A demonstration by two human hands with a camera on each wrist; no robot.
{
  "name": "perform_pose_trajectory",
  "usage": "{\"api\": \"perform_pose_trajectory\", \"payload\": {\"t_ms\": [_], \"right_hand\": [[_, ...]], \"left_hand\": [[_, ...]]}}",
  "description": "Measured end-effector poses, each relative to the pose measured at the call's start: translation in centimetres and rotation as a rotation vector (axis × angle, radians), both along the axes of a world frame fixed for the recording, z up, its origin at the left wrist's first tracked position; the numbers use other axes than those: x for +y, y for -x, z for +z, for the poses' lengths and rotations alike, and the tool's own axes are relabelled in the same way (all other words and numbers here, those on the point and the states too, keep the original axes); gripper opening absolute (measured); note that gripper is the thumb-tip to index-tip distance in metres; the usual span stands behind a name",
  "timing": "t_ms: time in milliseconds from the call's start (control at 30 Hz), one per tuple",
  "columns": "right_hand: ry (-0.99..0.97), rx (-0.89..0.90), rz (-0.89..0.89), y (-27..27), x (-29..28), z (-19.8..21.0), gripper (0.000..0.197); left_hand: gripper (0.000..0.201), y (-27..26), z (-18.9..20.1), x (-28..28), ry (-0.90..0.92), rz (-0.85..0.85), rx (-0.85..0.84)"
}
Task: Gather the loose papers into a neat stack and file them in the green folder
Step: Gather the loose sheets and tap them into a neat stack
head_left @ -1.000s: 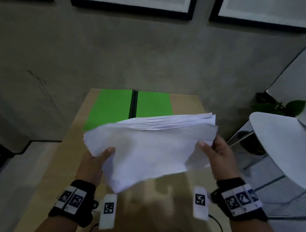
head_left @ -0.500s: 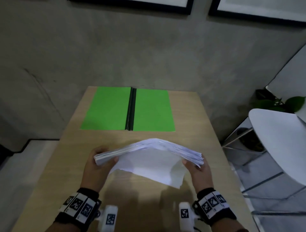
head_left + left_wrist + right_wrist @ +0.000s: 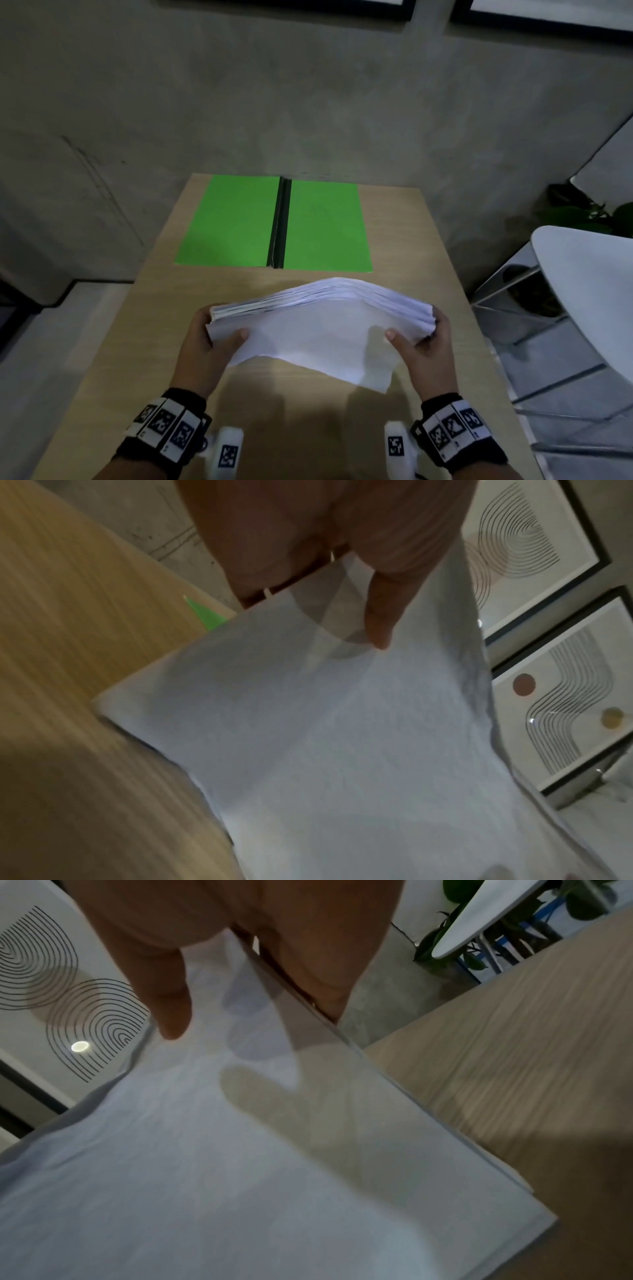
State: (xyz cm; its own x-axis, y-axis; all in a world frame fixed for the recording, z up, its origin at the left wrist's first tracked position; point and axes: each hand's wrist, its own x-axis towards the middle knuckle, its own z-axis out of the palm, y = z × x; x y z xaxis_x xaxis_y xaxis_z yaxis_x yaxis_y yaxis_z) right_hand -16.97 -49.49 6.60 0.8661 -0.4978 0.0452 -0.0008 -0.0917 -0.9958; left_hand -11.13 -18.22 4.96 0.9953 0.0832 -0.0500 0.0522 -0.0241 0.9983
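A thick stack of white papers [image 3: 318, 329] arches upward in the middle, held over the wooden table [image 3: 428, 274]. My left hand [image 3: 209, 339] grips the stack's left end, thumb on top and fingers underneath. My right hand [image 3: 421, 337] grips the right end the same way. The nearest sheets hang loose and uneven toward me. In the left wrist view the thumb [image 3: 380, 615] presses on the papers [image 3: 342, 737]; the right wrist view shows the right thumb [image 3: 167, 999] on the papers [image 3: 240, 1164]. The green folder [image 3: 236, 222] lies open and flat at the table's far end, black spine in the middle.
A grey concrete wall with framed line-art pictures [image 3: 534, 550] stands behind the table. A white chair [image 3: 589, 284] with metal legs and a potted plant [image 3: 582, 212] sit to the right. Bare wood shows between the papers and the folder.
Both hands have brought the stack down from in front of the folder to just above the table. The flat spread of sheets now bows up in the middle, and the folder is fully in sight.
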Motion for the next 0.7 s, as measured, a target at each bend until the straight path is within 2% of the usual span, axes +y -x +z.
{"api": "perform_pose_trajectory", "payload": {"t_ms": [67, 167, 233, 300, 367, 433, 467, 500, 567, 633, 700], "right_hand": [[-0.024, -0.017, -0.016, -0.2, 0.0, -0.4, 0.066], [0.003, 0.003, -0.069, -0.9, 0.1, -0.5, 0.068], [0.100, 0.006, -0.132, -1.5, 0.4, 0.1, 0.074], [0.375, 0.060, -0.159, -2.2, 0.8, 1.0, 0.082], [0.726, 0.180, -0.082, -2.6, 1.9, 2.3, 0.091], [1.086, 0.112, 0.015, -2.9, 3.4, 3.5, 0.079], [1.147, 0.042, 0.092, -3.2, 4.1, 4.0, 0.066], [1.119, -0.022, 0.186, -3.5, 4.7, 4.3, 0.053], [0.930, -0.141, 0.315, -3.8, 5.3, 4.9, 0.034], [0.672, -0.162, 0.279, -3.7, 5.2, 5.2, 0.024], [0.385, -0.104, 0.202, -3.5, 5.2, 5.6, 0.026]], "left_hand": [[0.042, -0.2, -0.7, 0.1, -0.024, -0.032, 0.057], [0.024, -0.5, -0.4, -0.5, -0.011, 0.004, 0.088], [0.020, -0.6, 1.0, -1.2, -0.015, 0.016, 0.051], [0.016, -0.7, 3.1, -1.7, -0.091, -0.031, -0.052], [0.023, -1.0, 5.3, -1.4, -0.229, -0.110, -0.235], [0.022, -1.2, 7.9, -1.0, -0.418, -0.248, -0.416], [0.024, -1.5, 8.9, -1.0, -0.492, -0.298, -0.484], [0.026, -1.8, 9.8, -1.1, -0.563, -0.316, -0.549], [0.023, -2.1, 11.7, -1.7, -0.654, -0.255, -0.667], [0.026, -2.4, 12.4, -1.9, -0.713, -0.052, -0.719], [0.067, -3.0, 12.0, -1.6, -0.649, 0.226, -0.595]]}}
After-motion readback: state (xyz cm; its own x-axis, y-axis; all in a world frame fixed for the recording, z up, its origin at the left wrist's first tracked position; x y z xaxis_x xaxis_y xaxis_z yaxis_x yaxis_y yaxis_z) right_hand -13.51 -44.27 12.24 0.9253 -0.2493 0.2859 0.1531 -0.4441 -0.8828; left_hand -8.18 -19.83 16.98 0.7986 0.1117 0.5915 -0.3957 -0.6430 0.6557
